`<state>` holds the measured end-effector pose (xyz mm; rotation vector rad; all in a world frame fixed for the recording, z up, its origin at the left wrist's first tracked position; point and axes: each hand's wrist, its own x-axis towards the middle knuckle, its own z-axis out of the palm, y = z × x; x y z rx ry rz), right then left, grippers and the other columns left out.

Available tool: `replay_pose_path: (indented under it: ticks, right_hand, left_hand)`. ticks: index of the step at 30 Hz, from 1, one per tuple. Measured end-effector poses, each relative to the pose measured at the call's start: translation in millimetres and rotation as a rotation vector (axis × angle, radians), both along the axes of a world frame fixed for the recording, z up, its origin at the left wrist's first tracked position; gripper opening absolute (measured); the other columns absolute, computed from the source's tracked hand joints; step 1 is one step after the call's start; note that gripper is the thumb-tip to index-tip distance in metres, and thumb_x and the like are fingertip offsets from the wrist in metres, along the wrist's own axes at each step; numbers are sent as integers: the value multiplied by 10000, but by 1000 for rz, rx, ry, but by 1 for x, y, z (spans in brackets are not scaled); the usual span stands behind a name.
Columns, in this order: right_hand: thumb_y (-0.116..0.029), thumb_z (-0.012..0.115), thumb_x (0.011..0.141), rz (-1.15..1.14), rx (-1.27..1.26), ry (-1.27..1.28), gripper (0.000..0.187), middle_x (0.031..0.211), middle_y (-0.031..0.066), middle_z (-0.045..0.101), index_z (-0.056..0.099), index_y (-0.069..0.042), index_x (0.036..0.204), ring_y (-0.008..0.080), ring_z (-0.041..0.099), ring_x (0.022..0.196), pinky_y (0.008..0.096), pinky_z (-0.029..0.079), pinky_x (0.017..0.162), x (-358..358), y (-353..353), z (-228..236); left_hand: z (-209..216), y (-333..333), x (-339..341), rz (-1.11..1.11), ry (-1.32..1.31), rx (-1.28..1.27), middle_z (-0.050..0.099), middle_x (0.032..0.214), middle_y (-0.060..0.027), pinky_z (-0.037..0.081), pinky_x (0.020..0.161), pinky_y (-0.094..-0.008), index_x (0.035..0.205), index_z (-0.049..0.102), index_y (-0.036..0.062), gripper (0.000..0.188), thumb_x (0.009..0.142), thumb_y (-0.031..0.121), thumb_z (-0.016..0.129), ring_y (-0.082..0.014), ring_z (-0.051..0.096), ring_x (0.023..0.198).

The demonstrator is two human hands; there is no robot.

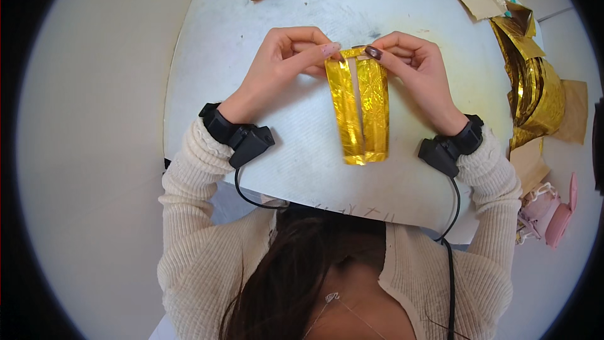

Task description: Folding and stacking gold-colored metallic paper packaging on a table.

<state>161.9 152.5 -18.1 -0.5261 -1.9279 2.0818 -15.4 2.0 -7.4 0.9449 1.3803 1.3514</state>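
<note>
Pale table [302, 151]; left hand [286, 62] and right hand [423, 69] pinch gold foil [375, 104], contact partly hidden; uneven pulling may tear it.

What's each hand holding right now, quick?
Left hand: closed, pinching the folded gold foil piece near its top left corner.
Right hand: closed, pinching the same piece near its top right corner.

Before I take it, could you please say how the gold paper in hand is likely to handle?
The folded gold paper looks thin, so it is probably light. Its wrinkled surface suggests it may crease easily. It could loosen along the lengthwise gap, as the fingers pinch only its top end.
</note>
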Motion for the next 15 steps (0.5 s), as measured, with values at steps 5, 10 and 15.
replay_pose_path:
  ticks: [5,10,15]
  right_hand:
    - [3,527,904,38,-41,64,198,984,116,698,559,-6,1099,93,637,895,215,498,730,-3,-3,2]
    - [-10,532,900,26,1,78,232,1000,112,692,497,-29,1128,79,634,894,202,492,728,-4,-2,-6]
    - [-16,574,867,10,0,80,316,1172,105,627,509,-57,1173,50,615,847,194,470,709,-3,1,7]
  left_hand:
    - [-4,3,-7,-107,157,-110,678,772,-41,486,683,-177,979,616,8,162,893,144,632,-58,617,707]
    - [2,6,-1,-145,166,-140,699,785,-62,470,651,-172,1078,538,54,253,870,119,668,-55,619,702]
    - [-4,3,-10,-27,70,-32,710,856,-99,502,642,-188,1060,492,74,235,883,90,647,-79,646,733]
